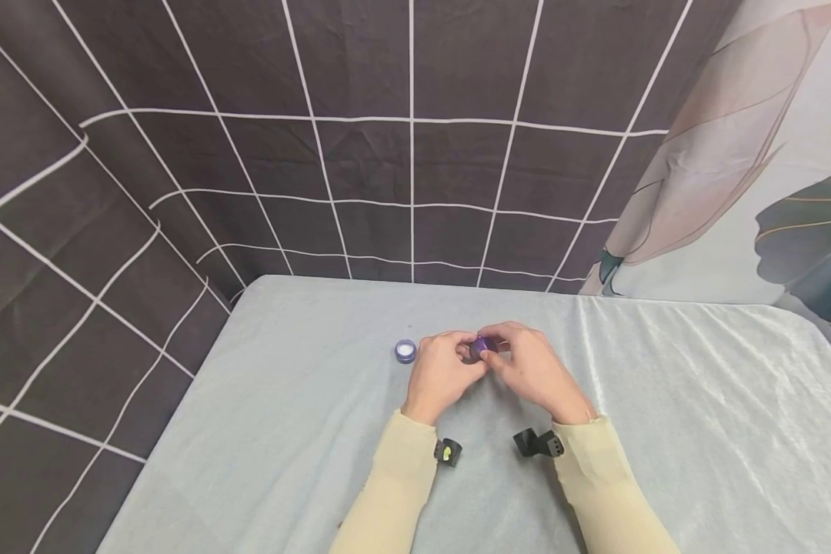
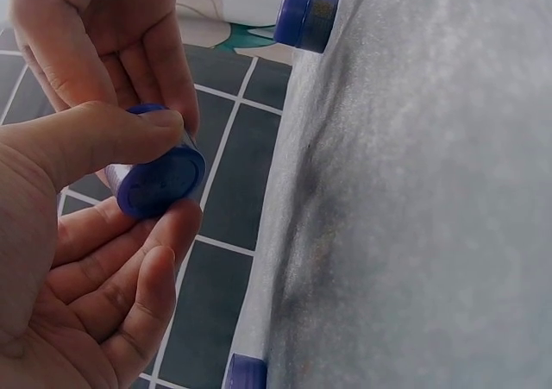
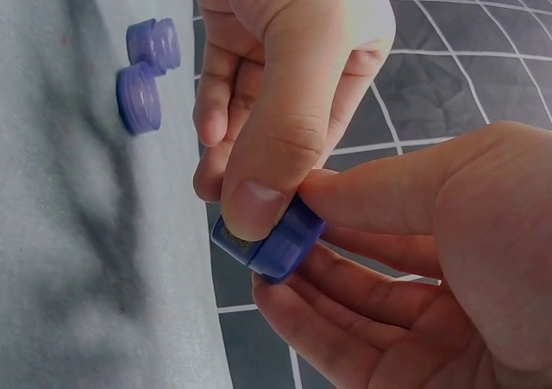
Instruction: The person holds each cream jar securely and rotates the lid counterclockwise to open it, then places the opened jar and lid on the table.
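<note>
Left grip (image 1: 445, 371) and right grip (image 1: 536, 369) pinch the jar (image 1: 481, 345) between them; light, well-aligned pressure should serve, steering clear of the pot (image 1: 405, 352) left of the left grip.

Small purple jar (image 3: 291, 241), lidded

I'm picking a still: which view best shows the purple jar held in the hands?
The right wrist view: the jar shows large, side and seam visible, though partly covered. The left wrist view shows mainly its round end; the head view shows it small, partly hidden.
</note>
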A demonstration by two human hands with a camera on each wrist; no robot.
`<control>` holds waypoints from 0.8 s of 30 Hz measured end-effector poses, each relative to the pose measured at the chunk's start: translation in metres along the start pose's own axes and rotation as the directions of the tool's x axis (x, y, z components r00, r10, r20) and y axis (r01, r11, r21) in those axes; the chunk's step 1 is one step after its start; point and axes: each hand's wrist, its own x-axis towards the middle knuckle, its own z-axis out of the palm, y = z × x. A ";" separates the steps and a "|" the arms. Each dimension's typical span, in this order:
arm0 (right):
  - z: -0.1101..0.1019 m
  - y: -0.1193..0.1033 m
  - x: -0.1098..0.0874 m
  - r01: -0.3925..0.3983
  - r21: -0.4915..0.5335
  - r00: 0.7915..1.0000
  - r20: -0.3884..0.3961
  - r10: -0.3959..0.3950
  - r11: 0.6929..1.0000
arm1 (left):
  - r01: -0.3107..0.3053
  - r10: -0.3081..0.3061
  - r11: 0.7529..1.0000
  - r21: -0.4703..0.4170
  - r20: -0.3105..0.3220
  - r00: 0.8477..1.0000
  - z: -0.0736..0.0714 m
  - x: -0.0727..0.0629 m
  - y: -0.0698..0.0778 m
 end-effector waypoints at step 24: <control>-0.002 0.001 0.000 0.053 0.010 0.999 0.003 -0.053 0.999 | 0.000 0.000 1.000 -0.005 0.006 1.000 -0.001 0.000 -0.002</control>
